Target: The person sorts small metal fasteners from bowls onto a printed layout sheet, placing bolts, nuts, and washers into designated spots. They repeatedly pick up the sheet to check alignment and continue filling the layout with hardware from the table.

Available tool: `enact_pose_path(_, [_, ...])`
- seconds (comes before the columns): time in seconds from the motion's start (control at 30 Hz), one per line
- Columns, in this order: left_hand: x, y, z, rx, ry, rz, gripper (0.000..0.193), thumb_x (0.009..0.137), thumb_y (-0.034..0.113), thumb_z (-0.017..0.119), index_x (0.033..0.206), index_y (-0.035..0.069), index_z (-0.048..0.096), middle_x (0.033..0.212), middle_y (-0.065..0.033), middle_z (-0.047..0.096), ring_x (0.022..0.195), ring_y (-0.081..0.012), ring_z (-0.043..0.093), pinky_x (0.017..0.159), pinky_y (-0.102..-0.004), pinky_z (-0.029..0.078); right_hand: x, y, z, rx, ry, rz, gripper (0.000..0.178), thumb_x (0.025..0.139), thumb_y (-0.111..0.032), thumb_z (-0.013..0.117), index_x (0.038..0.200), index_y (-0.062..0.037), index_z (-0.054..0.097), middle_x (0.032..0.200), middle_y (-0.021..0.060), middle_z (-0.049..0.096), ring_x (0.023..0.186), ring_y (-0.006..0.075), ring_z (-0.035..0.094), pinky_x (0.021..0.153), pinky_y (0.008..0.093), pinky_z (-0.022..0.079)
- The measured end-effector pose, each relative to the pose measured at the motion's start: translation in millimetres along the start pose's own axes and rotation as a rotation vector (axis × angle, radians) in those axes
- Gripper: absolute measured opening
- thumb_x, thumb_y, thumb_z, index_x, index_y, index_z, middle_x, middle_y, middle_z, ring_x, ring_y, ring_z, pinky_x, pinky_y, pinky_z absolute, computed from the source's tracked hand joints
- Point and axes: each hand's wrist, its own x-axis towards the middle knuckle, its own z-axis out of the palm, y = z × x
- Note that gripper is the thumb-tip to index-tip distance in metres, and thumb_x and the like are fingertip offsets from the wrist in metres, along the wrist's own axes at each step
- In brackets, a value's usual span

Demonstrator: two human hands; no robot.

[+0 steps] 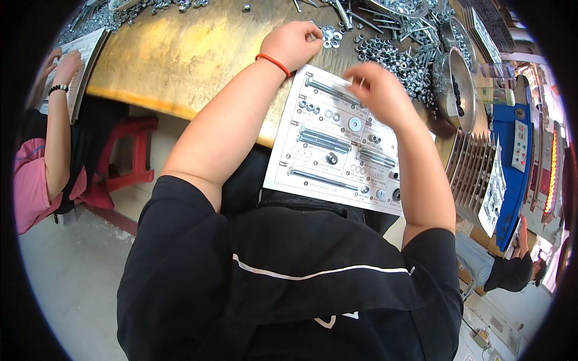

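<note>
My left hand (289,44), a red band at its wrist, rests on the table with curled fingers beside a small group of washers (330,37). What its fingertips hold, if anything, is hidden. Over the upper right of a white card (280,168) hovers my right hand (380,90), its fingers bent and smeared by motion. Bolts, nuts and washers appear in rows on the card, which lies at the table's front edge and reaches over my lap. Whether all of them are printed or some are real, I cannot tell.
Beyond my right hand lies a heap of nuts (391,63), with loose bolts (373,21) behind. A metal bowl (454,90) stands at its right, near a stack of cards (475,174). Another person's hand (67,67) is at the left, above a red stool (135,153).
</note>
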Motion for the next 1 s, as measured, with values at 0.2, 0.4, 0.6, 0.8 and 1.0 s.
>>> enact_pose_path(0.2, [3.6,10.0,15.7,0.332,0.155,0.176,0.022,0.084,0.035,0.068,0.099,0.02,0.073,0.09,-0.003,0.067,0.085,-0.0249,0.065,0.074,-0.0375,0.053,89.7,25.7,30.7,-0.208,0.207,0.13,0.029,0.082,-0.029,0.07,0.1,-0.0065,0.069,0.096,0.0162,0.069,0.092,0.0344,0.066,0.081,0.0432,0.053])
enact_pose_path(0.4, [5.5,7.7,6.9,0.186,0.048,0.13,0.012,0.081,0.025,0.07,0.09,0.017,0.072,0.088,-0.0017,0.066,0.083,-0.0227,0.065,0.073,-0.0351,0.052,81.6,29.6,28.1,-0.14,0.137,0.07,0.023,0.081,-0.021,0.07,0.098,-0.0053,0.069,0.093,0.0137,0.068,0.087,0.0321,0.066,0.077,0.0414,0.053])
enact_pose_path(0.6, [4.5,5.9,-17.5,0.092,-0.264,0.188,0.014,0.077,0.01,0.071,0.09,0.009,0.071,0.079,-0.0024,0.066,0.072,-0.0174,0.062,0.069,-0.0308,0.051,95.2,46.6,20.8,-0.025,0.253,0.117,0.022,0.084,-0.021,0.066,0.101,-0.008,0.071,0.096,0.0133,0.071,0.089,0.0307,0.067,0.077,0.0396,0.053])
enact_pose_path(0.8, [7.7,3.7,-20.8,-0.232,-0.252,0.028,0.016,0.084,0.01,0.069,0.098,0.003,0.069,0.075,0.0007,0.062,0.07,-0.0086,0.057,0.067,-0.0242,0.049,113.8,42.0,32.6,-0.147,0.278,0.115,0.021,0.083,-0.023,0.066,0.098,-0.0084,0.069,0.093,0.0121,0.069,0.088,0.0321,0.066,0.076,0.0422,0.053])
enact_pose_path(1.0, [15.3,-6.6,-15.4,-0.353,-0.161,0.025,0.02,0.085,0.012,0.069,0.101,0.001,0.069,0.076,0.0003,0.063,0.072,-0.0086,0.058,0.069,-0.0245,0.049,73.6,23.6,14.9,-0.346,0.141,0.098,0.014,0.081,-0.02,0.066,0.088,-0.0076,0.067,0.093,0.0115,0.068,0.087,0.0321,0.066,0.073,0.0427,0.053])
